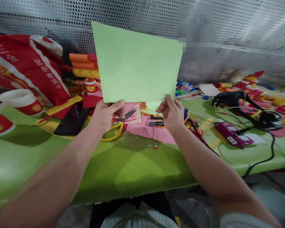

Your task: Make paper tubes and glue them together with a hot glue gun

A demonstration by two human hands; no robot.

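Two hands, L hand [107,114] & R hand [172,110], clamped on green sheet [137,65], btm corners.

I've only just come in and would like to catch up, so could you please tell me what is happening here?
A person's left hand and right hand hold up a green paper sheet by its lower corners. Yellow-handled scissors and pink paper lie below on the green table.

Paper cups [32,107] and a black phone [72,119] occupy the table's [142,167] left side; a purple box [232,134] lies toward its right.
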